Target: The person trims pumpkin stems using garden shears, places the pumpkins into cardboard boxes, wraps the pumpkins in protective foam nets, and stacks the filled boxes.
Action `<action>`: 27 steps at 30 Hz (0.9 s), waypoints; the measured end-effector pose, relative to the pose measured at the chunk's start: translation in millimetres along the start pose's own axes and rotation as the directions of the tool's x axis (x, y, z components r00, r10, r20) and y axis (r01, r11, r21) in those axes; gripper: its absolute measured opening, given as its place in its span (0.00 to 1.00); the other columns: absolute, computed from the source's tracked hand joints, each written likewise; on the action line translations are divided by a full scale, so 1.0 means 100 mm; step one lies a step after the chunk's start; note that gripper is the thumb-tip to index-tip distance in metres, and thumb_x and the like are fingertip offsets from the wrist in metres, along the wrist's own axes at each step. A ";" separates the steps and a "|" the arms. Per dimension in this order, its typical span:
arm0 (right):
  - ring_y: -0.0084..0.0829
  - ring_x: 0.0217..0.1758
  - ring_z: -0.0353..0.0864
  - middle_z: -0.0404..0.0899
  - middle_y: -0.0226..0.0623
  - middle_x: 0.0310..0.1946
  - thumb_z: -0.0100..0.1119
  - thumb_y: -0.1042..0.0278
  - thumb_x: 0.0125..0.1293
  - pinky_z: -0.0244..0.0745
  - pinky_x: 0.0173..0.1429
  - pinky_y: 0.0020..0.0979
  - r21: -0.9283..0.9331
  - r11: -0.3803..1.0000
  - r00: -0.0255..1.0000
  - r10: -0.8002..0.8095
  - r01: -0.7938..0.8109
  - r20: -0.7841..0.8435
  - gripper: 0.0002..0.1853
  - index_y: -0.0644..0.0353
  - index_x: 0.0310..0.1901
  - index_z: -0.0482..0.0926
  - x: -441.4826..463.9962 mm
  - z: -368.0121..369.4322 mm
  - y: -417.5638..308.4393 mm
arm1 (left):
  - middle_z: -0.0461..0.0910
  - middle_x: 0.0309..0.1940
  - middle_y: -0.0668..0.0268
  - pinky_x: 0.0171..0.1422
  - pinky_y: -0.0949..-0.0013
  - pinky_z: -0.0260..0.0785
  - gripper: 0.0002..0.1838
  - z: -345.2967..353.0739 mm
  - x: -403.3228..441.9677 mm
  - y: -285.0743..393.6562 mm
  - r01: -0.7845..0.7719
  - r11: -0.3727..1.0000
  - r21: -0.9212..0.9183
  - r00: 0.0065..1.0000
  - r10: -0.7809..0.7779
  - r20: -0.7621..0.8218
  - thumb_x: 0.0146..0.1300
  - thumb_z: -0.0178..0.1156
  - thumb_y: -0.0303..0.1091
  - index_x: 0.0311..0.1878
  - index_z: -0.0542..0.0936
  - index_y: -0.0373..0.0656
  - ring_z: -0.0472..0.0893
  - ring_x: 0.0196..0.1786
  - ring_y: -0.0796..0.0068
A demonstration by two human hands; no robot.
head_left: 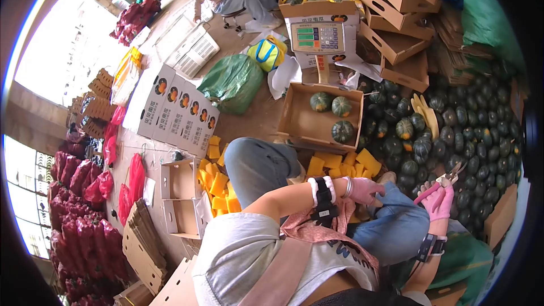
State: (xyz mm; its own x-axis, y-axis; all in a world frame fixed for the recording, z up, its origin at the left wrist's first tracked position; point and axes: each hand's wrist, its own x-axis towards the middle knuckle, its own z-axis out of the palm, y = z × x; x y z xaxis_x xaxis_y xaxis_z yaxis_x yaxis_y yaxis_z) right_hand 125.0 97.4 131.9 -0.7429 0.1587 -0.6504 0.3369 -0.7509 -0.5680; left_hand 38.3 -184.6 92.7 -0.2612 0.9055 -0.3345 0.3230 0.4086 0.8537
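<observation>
My right hand, in a pink glove [437, 200], is closed around the handles of pruning shears [451, 174], whose metal blades point up over the pile of dark green pumpkins [470, 130]. Nearer the middle, my left hand [364, 190], also gloved in pink, rests by my knee; its fingers are curled, and what they hold, if anything, is hidden. An open cardboard box [292, 107] in front of me holds several green pumpkins [341, 131]. Yellow foam pieces [340, 164] lie between that box and my legs.
A scale display [317, 37] stands behind the box, with a carton of netted pumpkins [313, 8] beyond. Empty cartons [396, 34] are stacked at back right. A green bag [233, 82] and white printed boxes [173, 107] lie left. Another person [243, 0] sits at the back.
</observation>
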 end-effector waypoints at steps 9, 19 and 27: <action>0.40 0.53 0.68 0.71 0.36 0.42 0.53 0.34 0.55 0.60 0.55 0.52 0.034 0.999 0.999 0.001 -0.003 0.052 0.30 0.55 0.42 0.71 -0.08 0.17 0.00 | 0.78 0.49 0.51 0.57 0.57 0.68 0.29 0.01 0.06 0.15 0.091 0.987 0.132 0.989 -0.105 0.104 0.59 0.56 0.54 0.58 0.72 0.44 0.76 0.53 0.51; 0.29 0.42 0.70 0.72 0.28 0.38 0.59 0.46 0.57 0.66 0.47 0.47 0.011 0.994 0.994 -0.107 0.107 0.018 0.19 0.51 0.41 0.71 0.01 0.06 0.05 | 0.77 0.46 0.51 0.53 0.55 0.68 0.28 0.14 0.09 -0.04 0.071 0.980 0.184 0.990 -0.092 0.109 0.58 0.57 0.52 0.59 0.70 0.46 0.76 0.50 0.49; 0.26 0.36 0.73 0.76 0.26 0.35 0.57 0.43 0.60 0.68 0.34 0.36 0.046 0.965 0.961 -0.253 0.259 -0.111 0.20 0.49 0.43 0.73 0.04 0.07 -0.04 | 0.78 0.45 0.52 0.50 0.54 0.68 0.28 0.03 0.27 -0.02 0.054 0.964 0.262 0.975 -0.107 0.192 0.56 0.59 0.51 0.57 0.71 0.48 0.77 0.49 0.50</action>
State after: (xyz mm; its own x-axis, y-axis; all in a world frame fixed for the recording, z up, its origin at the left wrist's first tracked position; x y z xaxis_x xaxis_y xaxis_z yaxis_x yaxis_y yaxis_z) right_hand 116.8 96.6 135.3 -0.7349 0.4138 -0.5372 0.1057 -0.7126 -0.6935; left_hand 33.3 -160.3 80.7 -0.1144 0.8616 -0.4945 0.5353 0.4728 0.7000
